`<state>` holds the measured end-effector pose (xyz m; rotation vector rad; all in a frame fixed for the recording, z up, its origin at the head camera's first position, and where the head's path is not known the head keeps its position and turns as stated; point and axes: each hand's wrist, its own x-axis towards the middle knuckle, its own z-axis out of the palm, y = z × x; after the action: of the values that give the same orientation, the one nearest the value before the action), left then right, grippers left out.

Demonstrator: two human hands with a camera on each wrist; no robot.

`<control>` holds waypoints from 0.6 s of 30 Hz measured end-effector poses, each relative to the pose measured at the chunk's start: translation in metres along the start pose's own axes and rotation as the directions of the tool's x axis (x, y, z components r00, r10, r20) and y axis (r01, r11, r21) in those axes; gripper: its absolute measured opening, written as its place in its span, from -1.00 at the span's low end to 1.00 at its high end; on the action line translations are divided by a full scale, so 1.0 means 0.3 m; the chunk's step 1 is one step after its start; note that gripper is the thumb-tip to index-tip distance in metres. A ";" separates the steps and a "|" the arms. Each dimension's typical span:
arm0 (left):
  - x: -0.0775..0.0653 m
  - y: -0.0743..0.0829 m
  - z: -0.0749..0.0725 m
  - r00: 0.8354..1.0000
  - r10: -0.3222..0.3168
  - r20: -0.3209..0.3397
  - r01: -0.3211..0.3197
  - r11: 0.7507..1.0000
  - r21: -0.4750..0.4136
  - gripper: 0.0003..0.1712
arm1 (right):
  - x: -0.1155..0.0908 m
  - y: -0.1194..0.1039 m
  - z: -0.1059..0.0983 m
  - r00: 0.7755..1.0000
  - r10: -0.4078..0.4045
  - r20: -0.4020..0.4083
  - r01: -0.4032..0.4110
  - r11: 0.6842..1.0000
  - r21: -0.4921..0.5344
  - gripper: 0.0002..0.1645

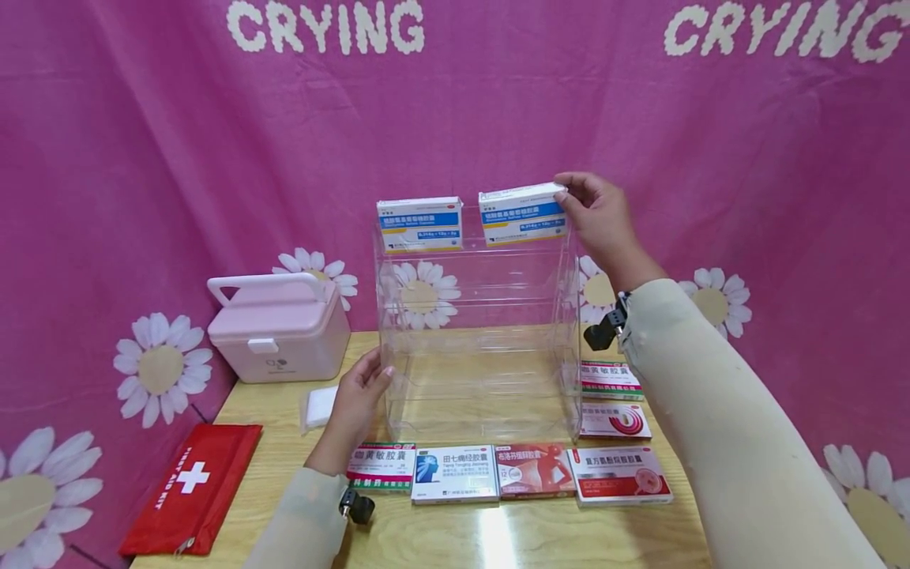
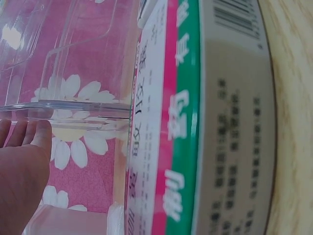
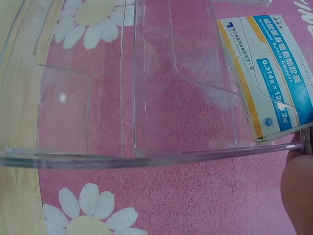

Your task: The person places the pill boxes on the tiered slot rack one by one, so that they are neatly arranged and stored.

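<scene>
A tilted blue-and-white box (image 1: pixel 524 215) is pinched at the 1 o'clock of the clear rack (image 1: pixel 478 344) by the thumb and fingers of the right hand (image 1: pixel 599 215); its placing seems unfinished. A matching box (image 1: pixel 421 225) is already shelved at 11 o'clock. At 8 o'clock, the rack's side is touched by the left hand (image 1: pixel 358 401), relaxed, nothing grasped. From 4 to 7 o'clock, 6 medicine boxes (image 1: pixel 455 476) apparently remain unshelved.
</scene>
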<state>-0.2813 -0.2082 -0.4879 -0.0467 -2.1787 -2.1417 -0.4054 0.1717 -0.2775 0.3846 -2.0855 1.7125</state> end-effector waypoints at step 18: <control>0.007 -0.004 -0.001 1.000 -0.006 0.001 0.006 1.000 0.017 -0.36 | 0.004 0.009 0.001 0.998 0.063 -0.007 -0.064 0.996 -0.055 -0.63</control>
<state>-0.2836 -0.2085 -0.4888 -0.0399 -2.2000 -2.1264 -0.4076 0.1720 -0.2793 0.2999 -2.1580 1.6850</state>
